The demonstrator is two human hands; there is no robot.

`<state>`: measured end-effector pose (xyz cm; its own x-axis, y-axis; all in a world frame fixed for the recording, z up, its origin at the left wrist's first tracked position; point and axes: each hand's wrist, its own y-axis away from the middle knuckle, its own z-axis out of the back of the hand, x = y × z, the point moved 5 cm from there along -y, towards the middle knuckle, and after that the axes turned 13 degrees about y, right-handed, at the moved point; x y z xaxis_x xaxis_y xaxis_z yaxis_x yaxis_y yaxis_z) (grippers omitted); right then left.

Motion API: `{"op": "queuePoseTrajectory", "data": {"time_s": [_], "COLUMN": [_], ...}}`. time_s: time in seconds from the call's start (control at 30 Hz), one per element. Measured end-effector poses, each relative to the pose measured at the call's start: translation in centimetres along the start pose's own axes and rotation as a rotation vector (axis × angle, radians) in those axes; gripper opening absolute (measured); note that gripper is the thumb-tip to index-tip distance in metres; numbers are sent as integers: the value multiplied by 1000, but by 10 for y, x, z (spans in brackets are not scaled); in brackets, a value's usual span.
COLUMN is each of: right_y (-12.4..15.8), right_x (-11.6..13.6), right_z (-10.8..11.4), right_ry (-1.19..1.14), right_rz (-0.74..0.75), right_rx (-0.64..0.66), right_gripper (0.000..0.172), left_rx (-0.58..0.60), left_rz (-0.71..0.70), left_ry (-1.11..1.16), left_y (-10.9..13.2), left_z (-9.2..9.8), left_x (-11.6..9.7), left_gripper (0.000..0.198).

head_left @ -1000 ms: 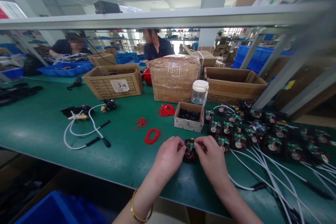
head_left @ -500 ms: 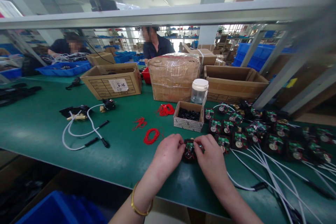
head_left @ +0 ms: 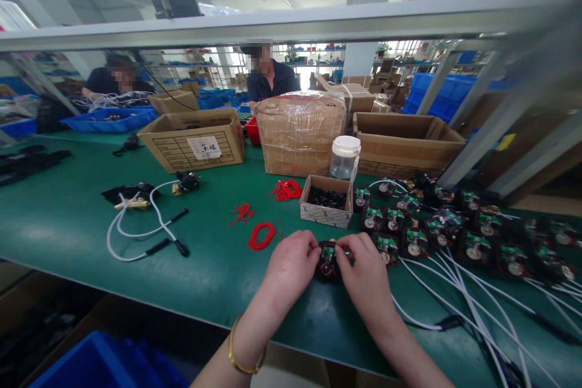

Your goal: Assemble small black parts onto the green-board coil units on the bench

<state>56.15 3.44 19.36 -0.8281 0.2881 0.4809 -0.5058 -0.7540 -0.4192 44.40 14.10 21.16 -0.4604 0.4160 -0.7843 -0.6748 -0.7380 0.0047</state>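
Between my two hands a small black housing with a green circuit board (head_left: 328,262) rests on the green table. My left hand (head_left: 294,257) is closed, its thumb and fingertips pinched at the housing's left edge. From the other side my right hand (head_left: 364,260) pinches at the top right of the same unit; any small part or wire in those fingertips is too small to make out. Just beyond the hands stands a small carton of black parts (head_left: 326,200). Coils of thin red wire (head_left: 262,236) lie to the left of it.
Many similar board units (head_left: 416,242) fill the right side, with white cables (head_left: 473,297) trailing forward. Behind are a wrapped carton (head_left: 302,136), a lidded jar (head_left: 345,156) and an open labelled box (head_left: 195,142). Cabled parts (head_left: 136,200) lie left. Two people sit across the table.
Both hands stay at the board unit with almost no visible movement. The view has shifted very slightly, and the people across the table have moved their heads a little.
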Motion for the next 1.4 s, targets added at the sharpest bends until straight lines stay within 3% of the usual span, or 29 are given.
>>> {"op": "queuePoseTrajectory", "data": {"time_s": [0.3,0.6,0.8,0.97,1.4], "right_y": [-1,-1,-1,-1,-2], "right_x": [-2,-2,-3,-5,-7], "right_z": [-2,-2,-4,-4,-2], "right_ry": [-37,-72,-74,-87,-170], "right_rz": [-49,-55,-63,-61,-87], "right_rx": [-1,-11,0,-1,7], "right_gripper": [10,10,10,10,11], "left_rx": [16,-4,-103,-74,-3], "left_rz": [10,107,3,-55,-153], "left_ry": [101,316,242,167,54], "left_y": [-2,13,7,0,-13], "left_z": [0,-9,-3,0,0], "left_x": [8,30,19,9,-5], "left_gripper": [9,4,13,18,11]}}
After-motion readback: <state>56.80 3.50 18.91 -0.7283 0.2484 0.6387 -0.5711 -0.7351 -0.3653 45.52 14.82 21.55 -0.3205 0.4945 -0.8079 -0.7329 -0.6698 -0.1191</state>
